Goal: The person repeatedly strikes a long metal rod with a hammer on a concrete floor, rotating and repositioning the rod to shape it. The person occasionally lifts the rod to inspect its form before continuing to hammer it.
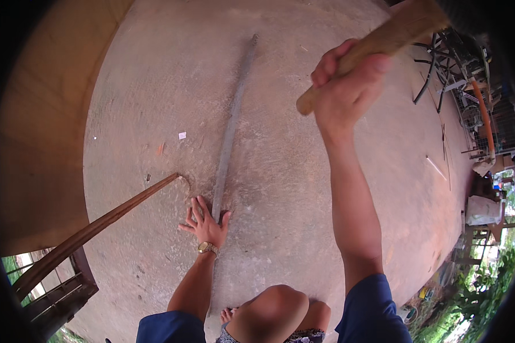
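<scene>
A long grey metal bar (233, 123) lies lengthwise on the concrete floor (280, 171). My left hand (208, 226), with a wristwatch, rests over the bar's near part with fingers spread and thumb on its right side. My right hand (349, 86) is raised at upper right, closed around a thick wooden handle (406, 26) of a tool whose dark head is cut off at the top edge. A brown rod (103, 223) slants in from the lower left, its end just beyond my left fingers. My knees (274, 308) show at the bottom.
A brown panel (43, 131) runs along the left, with a dark metal frame (68, 291) below it. Along the right edge are piled metal frames and tubes (463, 86), a pale sack (480, 210) and green plants (486, 286). Small scraps (182, 135) lie on the floor.
</scene>
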The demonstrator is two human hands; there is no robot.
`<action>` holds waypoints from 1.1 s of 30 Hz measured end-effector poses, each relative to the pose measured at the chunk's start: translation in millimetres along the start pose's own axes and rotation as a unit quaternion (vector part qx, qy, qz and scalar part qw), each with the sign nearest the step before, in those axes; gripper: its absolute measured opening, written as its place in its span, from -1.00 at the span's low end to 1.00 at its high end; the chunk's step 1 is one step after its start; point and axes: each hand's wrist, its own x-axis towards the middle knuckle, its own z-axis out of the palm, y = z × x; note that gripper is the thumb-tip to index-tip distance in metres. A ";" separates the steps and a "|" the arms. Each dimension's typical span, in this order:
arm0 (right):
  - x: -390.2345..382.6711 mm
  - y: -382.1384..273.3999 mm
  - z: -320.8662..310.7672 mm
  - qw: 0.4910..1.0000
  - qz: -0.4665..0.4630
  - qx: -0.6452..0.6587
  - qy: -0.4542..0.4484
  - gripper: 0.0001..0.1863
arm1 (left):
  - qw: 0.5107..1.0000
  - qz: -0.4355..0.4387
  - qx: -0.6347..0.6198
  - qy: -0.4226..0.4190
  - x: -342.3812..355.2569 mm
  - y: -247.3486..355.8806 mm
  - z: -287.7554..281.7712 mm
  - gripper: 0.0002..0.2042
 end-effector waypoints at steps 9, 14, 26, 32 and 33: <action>-135.9 139.2 -21.3 0.860 0.280 -0.360 -0.230 -0.28 | 0.999 -0.018 0.015 -0.031 -1.6 -2.6 -3.4 0.09; -183.4 135.1 -87.0 0.897 0.364 -0.239 -0.078 -0.33 | 0.998 -0.027 0.005 -0.049 10.1 2.5 -18.7 0.09; -517.4 -105.2 -239.5 0.803 0.355 -0.469 0.096 -0.64 | 0.993 0.048 0.008 0.104 -12.0 -13.9 0.7 0.09; -513.2 -180.4 -237.1 0.768 0.298 -0.565 -0.042 -0.63 | 0.998 0.023 0.066 0.003 -213.5 -116.2 5.7 -0.14; -474.9 -201.4 -224.3 0.811 0.329 -0.475 -0.093 -0.63 | 0.995 0.007 0.087 -0.043 -250.1 -139.9 6.0 -0.17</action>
